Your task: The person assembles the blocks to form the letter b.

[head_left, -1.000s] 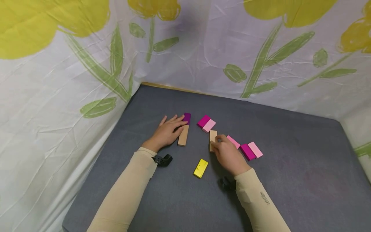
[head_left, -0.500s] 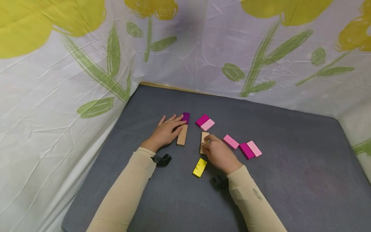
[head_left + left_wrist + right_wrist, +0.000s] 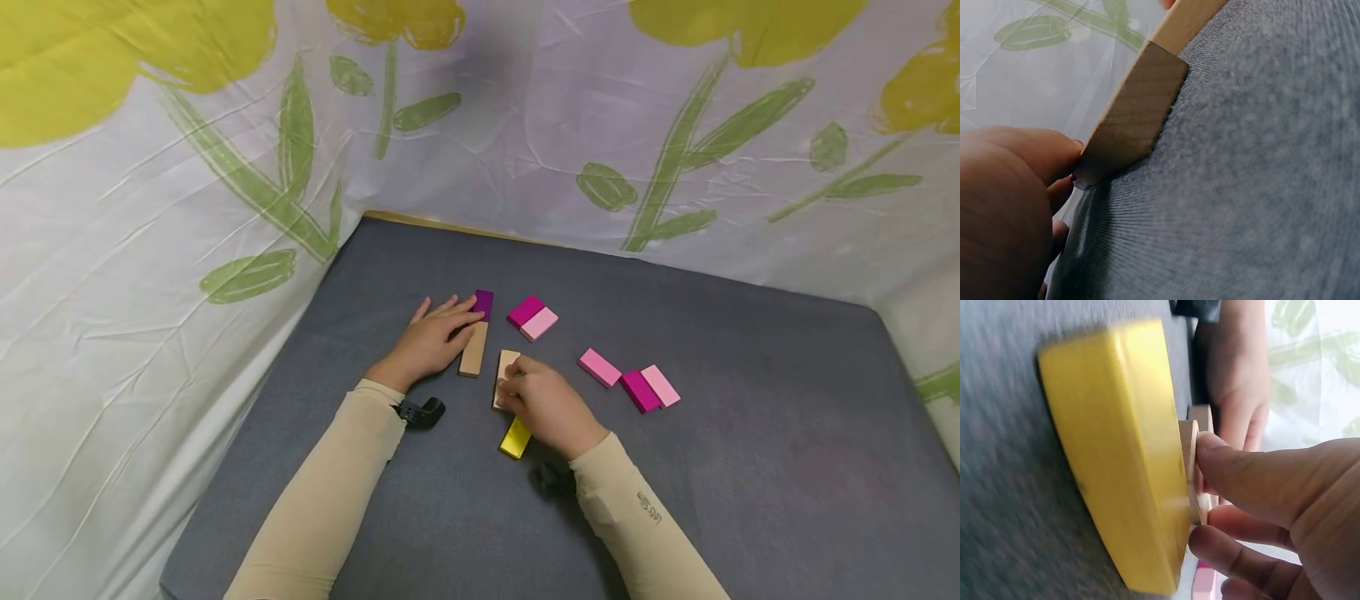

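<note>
In the head view my left hand (image 3: 429,343) lies with straight, spread fingers against a purple block (image 3: 486,303) and a plain wooden block (image 3: 472,355) set end to end. Its thumb touches the wooden one's side. My right hand (image 3: 553,406) pinches a second plain wooden block (image 3: 504,372) between thumb and fingers, to the right of that row and apart from it. A yellow block (image 3: 514,440) lies just nearer the body, partly covered by the right hand; in the right wrist view the yellow block (image 3: 1116,450) looms large in front of the pinching fingers (image 3: 1241,475).
A magenta block (image 3: 526,310) and a pink block (image 3: 539,323) lie side by side farther back. To the right are a pink block (image 3: 599,367), a magenta block (image 3: 639,392) and another pink block (image 3: 661,385). A flowered cloth (image 3: 487,167) hangs behind the grey table (image 3: 750,483).
My right hand has moved left and slightly toward the body with the wooden block, nearing the row. It now partly covers the yellow block and has uncovered a pink one. The left hand stays put.
</note>
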`<action>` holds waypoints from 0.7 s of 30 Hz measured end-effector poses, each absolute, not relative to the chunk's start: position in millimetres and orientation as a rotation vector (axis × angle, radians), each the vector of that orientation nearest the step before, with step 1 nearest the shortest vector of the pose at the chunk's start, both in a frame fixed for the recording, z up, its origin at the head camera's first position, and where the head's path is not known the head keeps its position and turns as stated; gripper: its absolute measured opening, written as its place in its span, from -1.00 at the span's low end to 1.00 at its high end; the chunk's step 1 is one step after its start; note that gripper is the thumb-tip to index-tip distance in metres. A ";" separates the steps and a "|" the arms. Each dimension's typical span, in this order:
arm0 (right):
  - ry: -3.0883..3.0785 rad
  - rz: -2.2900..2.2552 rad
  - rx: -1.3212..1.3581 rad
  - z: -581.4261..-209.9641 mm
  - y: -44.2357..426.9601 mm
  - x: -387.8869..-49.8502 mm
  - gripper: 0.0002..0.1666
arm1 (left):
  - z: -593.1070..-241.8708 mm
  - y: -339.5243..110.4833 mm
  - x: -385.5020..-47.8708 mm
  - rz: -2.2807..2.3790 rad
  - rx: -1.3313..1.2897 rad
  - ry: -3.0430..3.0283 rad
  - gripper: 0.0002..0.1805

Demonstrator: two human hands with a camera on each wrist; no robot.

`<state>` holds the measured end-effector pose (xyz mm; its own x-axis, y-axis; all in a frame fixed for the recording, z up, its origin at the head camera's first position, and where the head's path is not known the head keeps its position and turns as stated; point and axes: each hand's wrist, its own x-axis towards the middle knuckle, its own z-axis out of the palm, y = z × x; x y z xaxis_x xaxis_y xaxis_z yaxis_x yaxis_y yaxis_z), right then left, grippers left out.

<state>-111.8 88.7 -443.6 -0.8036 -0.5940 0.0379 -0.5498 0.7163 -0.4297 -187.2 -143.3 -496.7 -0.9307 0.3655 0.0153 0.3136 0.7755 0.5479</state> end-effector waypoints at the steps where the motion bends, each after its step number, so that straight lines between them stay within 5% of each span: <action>1: 2.821 -0.641 -0.961 -443.9 88.1 -109.5 -0.81 | -496.4 -143.1 -186.6 0.859 0.555 2.873 -0.50; 21: 2.845 -0.518 -1.341 -446.5 73.2 -75.6 -0.78 | -492.5 -144.3 -184.6 0.889 0.553 2.870 -0.51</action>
